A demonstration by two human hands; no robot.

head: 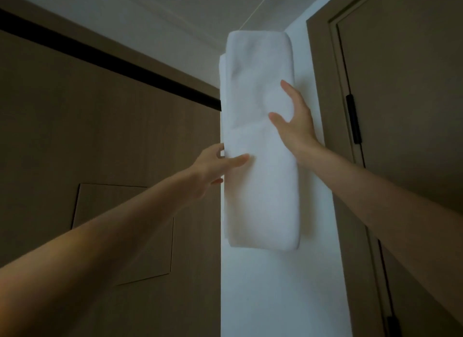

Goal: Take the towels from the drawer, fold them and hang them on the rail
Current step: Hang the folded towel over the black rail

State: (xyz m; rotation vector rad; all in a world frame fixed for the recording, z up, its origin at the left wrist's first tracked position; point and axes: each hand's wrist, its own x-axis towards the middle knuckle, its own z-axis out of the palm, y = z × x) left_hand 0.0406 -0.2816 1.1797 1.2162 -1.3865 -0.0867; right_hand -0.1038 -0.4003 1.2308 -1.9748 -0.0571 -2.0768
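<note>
A folded white towel (260, 141) hangs in a long strip in front of a narrow white wall. Its top is draped over something I cannot make out. My left hand (213, 168) is at the towel's left edge, thumb laid on the front and fingers reaching behind the edge. My right hand (293, 121) lies flat against the towel's right side, fingers straight and spread. The drawer is out of view.
A black bar (105, 58) runs across the brown wood-panelled wall on the left and ends at the towel. A brown door (400, 111) with black hinges stands on the right. A square panel outline (122, 231) marks the left wall lower down.
</note>
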